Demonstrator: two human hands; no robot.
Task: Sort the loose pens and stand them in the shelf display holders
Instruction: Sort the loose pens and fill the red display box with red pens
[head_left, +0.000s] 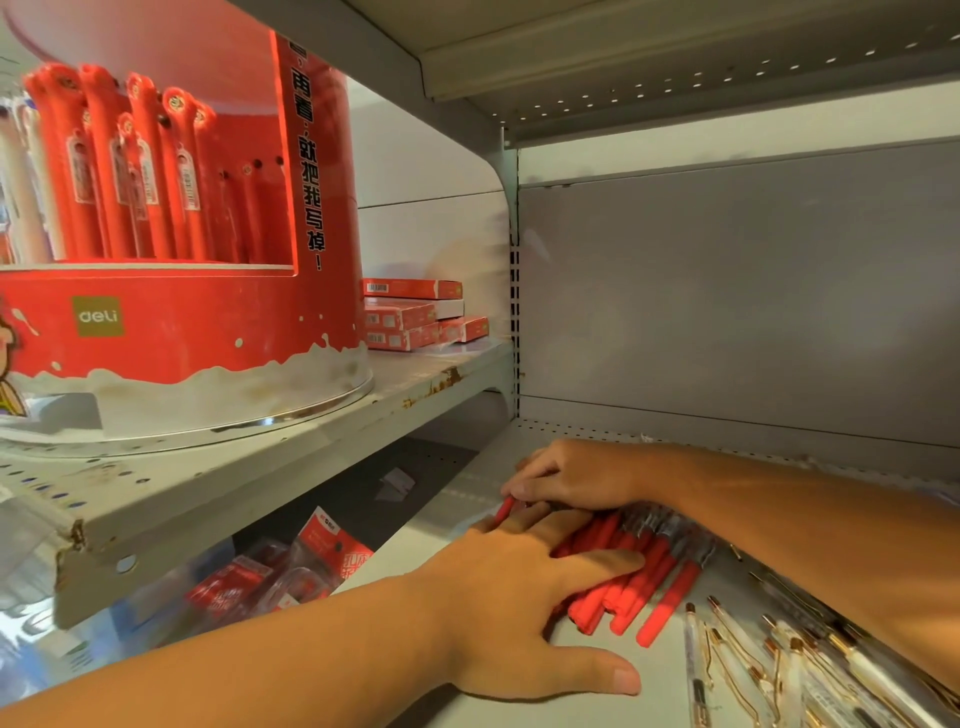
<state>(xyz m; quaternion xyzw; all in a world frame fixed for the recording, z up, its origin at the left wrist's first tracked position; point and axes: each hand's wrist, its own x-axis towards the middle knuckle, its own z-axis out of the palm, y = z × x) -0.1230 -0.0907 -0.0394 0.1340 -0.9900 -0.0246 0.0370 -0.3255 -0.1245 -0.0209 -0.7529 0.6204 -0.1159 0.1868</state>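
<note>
My left hand (524, 587) lies flat, fingers straight and spread, pressing down on the heap of red pens (649, 582). It grips nothing, only pins them. My right hand (576, 478) reaches across from the right with its fingers curled over the far ends of the same pens. The thumb is hidden under the hand, so I cannot tell whether it pinches a pen or just rests there.

The red pens lie loose on the lower shelf (587, 649), roughly side by side. Just beside them, toward me, is a scatter of clear pens (753, 660) with gold clips. The round red display stand (182, 332) sits on the upper shelf (260, 467) to the left, well apart from the heap, with red pens already upright in it. Small red boxes (410, 317) are stacked behind the stand.

I judge the heap is being squared up before a lift, and that is where it could go wrong. The pens are round and smooth, and a flat palm does not hold them, so a sideways push could roll some off the shelf's near edge. My right forearm hangs low over the clear pens, and drawing it back carelessly could sweep them into the red ones or onto the floor. A loose bundle could also fan out and drop pens on the way up to the stand.
</note>
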